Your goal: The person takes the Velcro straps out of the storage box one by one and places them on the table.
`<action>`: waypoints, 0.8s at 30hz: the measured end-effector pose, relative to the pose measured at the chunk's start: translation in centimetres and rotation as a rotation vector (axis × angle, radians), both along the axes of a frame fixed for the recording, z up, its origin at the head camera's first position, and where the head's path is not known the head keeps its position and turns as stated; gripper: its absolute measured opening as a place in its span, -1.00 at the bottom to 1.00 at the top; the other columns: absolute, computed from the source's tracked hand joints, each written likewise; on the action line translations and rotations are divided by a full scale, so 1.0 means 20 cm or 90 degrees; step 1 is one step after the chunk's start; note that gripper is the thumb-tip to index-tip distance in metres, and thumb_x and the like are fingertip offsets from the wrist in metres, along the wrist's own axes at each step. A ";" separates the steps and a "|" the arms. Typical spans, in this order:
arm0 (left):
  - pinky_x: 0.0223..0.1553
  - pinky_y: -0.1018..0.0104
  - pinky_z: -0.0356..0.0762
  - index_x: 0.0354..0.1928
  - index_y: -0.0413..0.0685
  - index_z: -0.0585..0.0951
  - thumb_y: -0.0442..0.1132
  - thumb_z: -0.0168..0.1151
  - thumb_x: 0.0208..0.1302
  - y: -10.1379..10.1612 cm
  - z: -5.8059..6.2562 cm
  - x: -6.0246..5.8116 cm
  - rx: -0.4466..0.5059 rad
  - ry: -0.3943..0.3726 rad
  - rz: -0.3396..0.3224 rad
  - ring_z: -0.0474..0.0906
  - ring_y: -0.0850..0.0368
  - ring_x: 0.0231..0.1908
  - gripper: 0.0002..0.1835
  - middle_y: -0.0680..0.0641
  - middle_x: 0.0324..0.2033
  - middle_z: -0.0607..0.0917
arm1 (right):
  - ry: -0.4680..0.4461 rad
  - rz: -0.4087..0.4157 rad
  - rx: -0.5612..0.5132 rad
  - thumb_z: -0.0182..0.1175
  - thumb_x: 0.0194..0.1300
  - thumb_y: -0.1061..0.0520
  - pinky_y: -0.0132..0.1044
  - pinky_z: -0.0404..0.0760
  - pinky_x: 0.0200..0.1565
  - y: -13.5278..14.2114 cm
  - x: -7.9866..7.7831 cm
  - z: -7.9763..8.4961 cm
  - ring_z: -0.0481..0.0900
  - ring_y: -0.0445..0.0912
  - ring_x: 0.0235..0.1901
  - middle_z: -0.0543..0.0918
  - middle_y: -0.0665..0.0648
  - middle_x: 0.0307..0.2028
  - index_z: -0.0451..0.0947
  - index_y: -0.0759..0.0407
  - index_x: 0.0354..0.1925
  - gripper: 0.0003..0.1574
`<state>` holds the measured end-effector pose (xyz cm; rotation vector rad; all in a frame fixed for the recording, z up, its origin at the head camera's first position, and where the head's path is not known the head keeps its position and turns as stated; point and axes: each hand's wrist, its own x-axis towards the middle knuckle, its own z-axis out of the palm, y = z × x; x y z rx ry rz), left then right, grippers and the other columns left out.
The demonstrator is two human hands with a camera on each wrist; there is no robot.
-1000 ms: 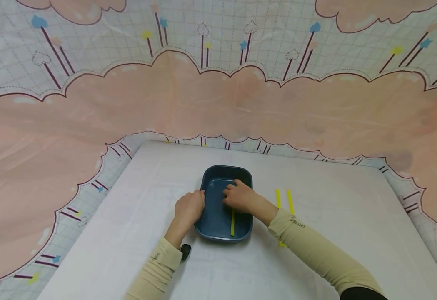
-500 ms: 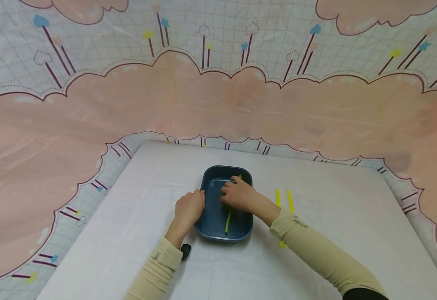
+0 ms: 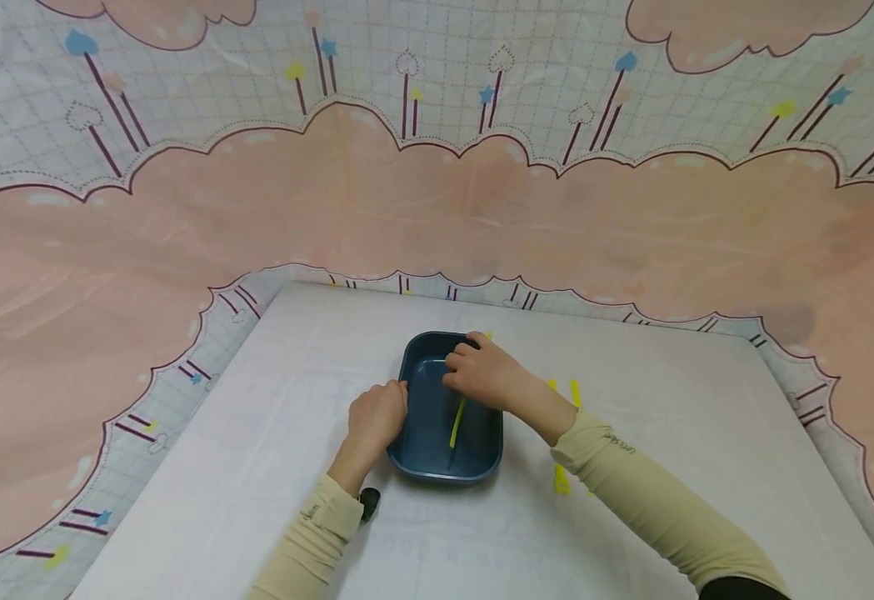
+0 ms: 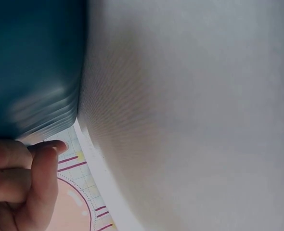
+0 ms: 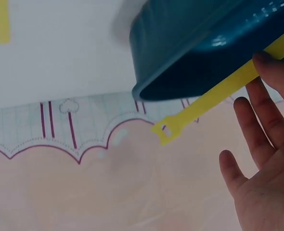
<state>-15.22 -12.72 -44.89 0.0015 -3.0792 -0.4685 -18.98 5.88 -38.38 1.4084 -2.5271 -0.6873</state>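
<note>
A dark blue rectangular tray (image 3: 423,433) stands on the white table. Its left rim is gripped by my left hand (image 3: 378,412), with curled fingers (image 4: 43,183) showing beside the tray wall (image 4: 31,57) in the left wrist view. Over the tray's far right part, my right hand (image 3: 485,375) pinches a yellow hook-and-loop cable tie (image 5: 219,94) between thumb and finger. The tie slants: its slotted head sticks out past the rim, while its tail hangs over the tray's inside. Part of the tie is hidden behind the right hand in the head view.
More yellow ties (image 3: 561,479) lie on the white table (image 3: 317,333) right of the tray, partly covered by my right forearm. A small black object (image 3: 369,504) shows at my left sleeve. A patterned pink and white cloth (image 3: 481,208) hangs behind the table.
The right hand has lifted the yellow tie from inside the tray and moved it slightly up and away, tilting it so its head passes the far rim. The left hand stays on the rim.
</note>
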 end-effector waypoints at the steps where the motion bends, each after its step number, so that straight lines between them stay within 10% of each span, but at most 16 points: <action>1: -0.59 0.11 0.49 -0.46 -0.27 0.58 -0.15 -0.06 0.53 0.00 0.00 0.00 0.001 -0.001 0.001 0.56 -0.06 -0.61 -0.56 -0.19 -0.63 0.59 | -0.002 -0.002 -0.004 0.23 0.36 0.14 0.06 0.32 0.25 0.01 0.00 0.01 0.53 -0.06 0.04 0.66 -0.03 -0.04 0.68 -0.17 -0.05 -0.74; 24: -0.62 0.14 0.44 -0.50 -0.25 0.57 -0.16 -0.08 0.53 0.00 0.01 0.00 0.009 0.000 -0.008 0.51 0.00 -0.65 -0.55 -0.17 -0.65 0.58 | -0.034 -0.063 -0.040 0.32 0.26 0.22 0.15 0.24 0.27 0.23 -0.04 0.11 0.52 0.01 0.03 0.64 0.04 -0.09 0.67 -0.07 -0.14 -0.77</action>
